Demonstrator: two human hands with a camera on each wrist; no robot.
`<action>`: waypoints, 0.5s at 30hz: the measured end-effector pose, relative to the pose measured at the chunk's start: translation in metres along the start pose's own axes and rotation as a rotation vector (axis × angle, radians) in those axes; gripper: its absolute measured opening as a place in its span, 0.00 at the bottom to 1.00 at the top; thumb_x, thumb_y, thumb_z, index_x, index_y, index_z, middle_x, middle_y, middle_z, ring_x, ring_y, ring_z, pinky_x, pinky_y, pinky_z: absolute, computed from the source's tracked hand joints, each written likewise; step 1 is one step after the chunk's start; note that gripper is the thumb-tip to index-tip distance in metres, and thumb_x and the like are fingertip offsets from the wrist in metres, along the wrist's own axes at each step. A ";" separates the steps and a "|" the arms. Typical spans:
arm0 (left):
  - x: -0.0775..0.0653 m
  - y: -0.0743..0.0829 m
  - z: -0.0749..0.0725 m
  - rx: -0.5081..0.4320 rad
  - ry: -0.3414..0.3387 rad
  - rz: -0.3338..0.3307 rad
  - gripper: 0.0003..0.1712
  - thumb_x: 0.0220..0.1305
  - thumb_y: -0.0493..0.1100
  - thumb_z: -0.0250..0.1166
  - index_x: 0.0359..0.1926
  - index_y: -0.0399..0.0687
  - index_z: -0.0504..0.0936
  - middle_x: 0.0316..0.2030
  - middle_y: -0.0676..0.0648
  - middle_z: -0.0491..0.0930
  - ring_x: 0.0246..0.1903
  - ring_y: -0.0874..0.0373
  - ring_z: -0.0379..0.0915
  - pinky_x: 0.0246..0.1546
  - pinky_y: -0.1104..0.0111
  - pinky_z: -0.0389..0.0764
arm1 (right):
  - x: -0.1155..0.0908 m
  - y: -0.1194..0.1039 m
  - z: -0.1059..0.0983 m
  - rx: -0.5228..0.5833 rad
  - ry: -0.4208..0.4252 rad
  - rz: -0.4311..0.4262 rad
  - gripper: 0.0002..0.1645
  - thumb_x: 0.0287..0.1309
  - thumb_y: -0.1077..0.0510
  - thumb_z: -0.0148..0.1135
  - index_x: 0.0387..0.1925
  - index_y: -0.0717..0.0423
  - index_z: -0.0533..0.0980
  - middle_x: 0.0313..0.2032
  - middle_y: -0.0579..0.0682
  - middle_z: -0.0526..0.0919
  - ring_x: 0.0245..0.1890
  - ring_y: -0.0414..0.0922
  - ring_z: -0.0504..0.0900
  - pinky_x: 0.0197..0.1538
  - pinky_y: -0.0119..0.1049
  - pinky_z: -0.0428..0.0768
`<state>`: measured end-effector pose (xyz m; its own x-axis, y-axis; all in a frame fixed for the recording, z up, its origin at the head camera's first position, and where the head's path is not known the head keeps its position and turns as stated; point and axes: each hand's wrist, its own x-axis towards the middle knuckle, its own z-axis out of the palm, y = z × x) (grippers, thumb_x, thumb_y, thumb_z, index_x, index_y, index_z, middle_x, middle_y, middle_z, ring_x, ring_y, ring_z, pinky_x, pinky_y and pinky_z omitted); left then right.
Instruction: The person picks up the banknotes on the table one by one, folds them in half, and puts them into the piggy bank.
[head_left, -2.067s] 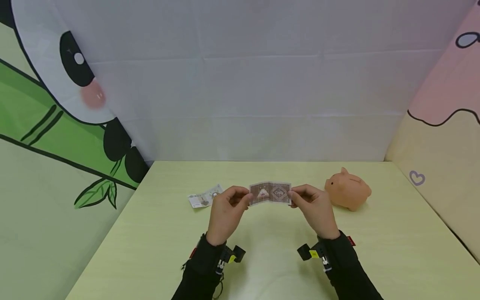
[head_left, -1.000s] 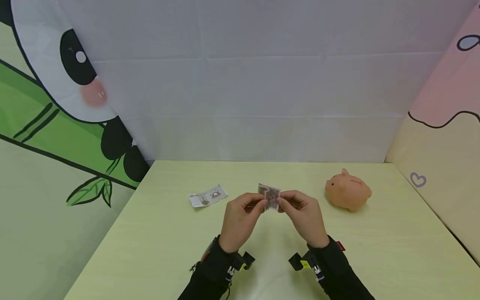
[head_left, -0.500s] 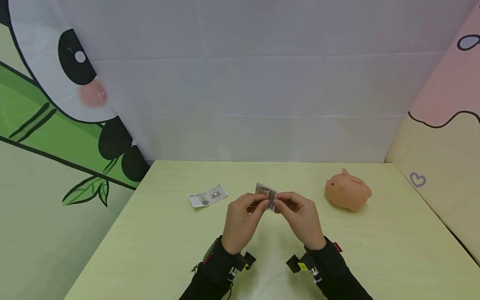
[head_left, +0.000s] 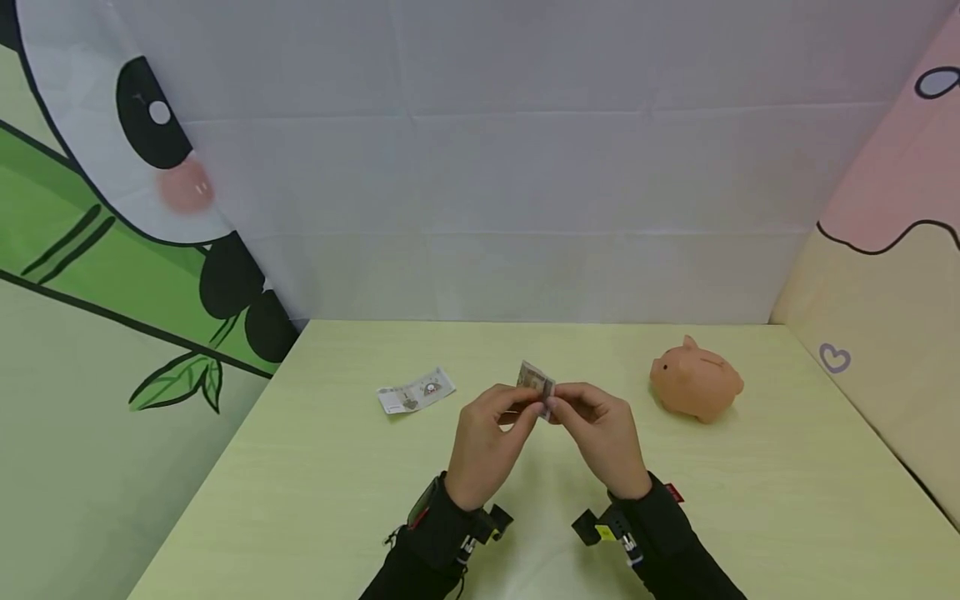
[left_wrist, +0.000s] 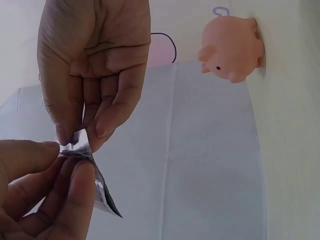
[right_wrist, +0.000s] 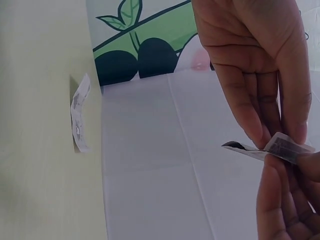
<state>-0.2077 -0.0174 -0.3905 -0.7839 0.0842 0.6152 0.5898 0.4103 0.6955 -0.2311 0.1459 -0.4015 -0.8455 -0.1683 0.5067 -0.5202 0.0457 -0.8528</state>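
Observation:
Above the middle of the table my left hand [head_left: 486, 442] and right hand [head_left: 606, 440] meet at a small brownish banknote [head_left: 533, 377], each pinching it between thumb and fingers. The note is folded narrow, with one part sticking up and away past the fingertips. In the left wrist view the creased banknote [left_wrist: 80, 141] opens into a V at its lower end. Seen from the right wrist, the folded note [right_wrist: 287, 148] shows its layers parted at one end, while fingers cover much of the rest.
A second, paler banknote [head_left: 416, 392] lies creased on the pale table [head_left: 337, 500] to the left. An orange-pink piggy bank [head_left: 696, 381] with a slot on top stands at the right. A light cloth wall [head_left: 525, 208] rises behind the table, with cartoon panels at both sides.
The banknote was stretched wide between both hands; it is now folded much narrower. Both hands have come together, the left moving right and the right moving left. The piggy bank has stayed put.

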 end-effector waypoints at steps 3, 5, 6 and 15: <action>0.000 -0.001 0.001 0.000 -0.002 0.015 0.10 0.65 0.40 0.66 0.46 0.42 0.86 0.39 0.46 0.84 0.38 0.58 0.83 0.40 0.73 0.84 | 0.000 0.001 -0.001 -0.004 0.003 -0.007 0.08 0.62 0.68 0.62 0.42 0.66 0.82 0.37 0.64 0.85 0.33 0.34 0.85 0.40 0.31 0.84; 0.000 -0.002 0.002 0.000 -0.001 0.028 0.10 0.65 0.40 0.66 0.46 0.42 0.86 0.38 0.47 0.83 0.38 0.58 0.83 0.40 0.73 0.84 | 0.000 0.002 -0.001 -0.003 0.001 -0.012 0.08 0.62 0.68 0.62 0.42 0.67 0.81 0.37 0.64 0.84 0.34 0.35 0.85 0.40 0.31 0.84; 0.000 -0.002 0.002 0.003 0.001 0.033 0.10 0.65 0.39 0.66 0.46 0.42 0.86 0.38 0.47 0.83 0.39 0.58 0.83 0.40 0.73 0.84 | 0.000 0.003 -0.001 -0.003 0.000 -0.017 0.08 0.62 0.68 0.62 0.43 0.67 0.81 0.37 0.64 0.84 0.34 0.35 0.85 0.40 0.31 0.84; 0.000 -0.002 0.002 0.049 0.027 0.059 0.09 0.65 0.36 0.65 0.45 0.41 0.87 0.37 0.46 0.84 0.37 0.58 0.83 0.37 0.72 0.84 | 0.000 0.001 -0.001 0.048 -0.001 0.008 0.09 0.62 0.67 0.62 0.43 0.67 0.81 0.37 0.52 0.86 0.35 0.36 0.86 0.41 0.33 0.85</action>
<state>-0.2092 -0.0163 -0.3925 -0.7419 0.0851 0.6651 0.6243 0.4495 0.6389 -0.2318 0.1467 -0.4023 -0.8492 -0.1696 0.5001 -0.5075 -0.0001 -0.8617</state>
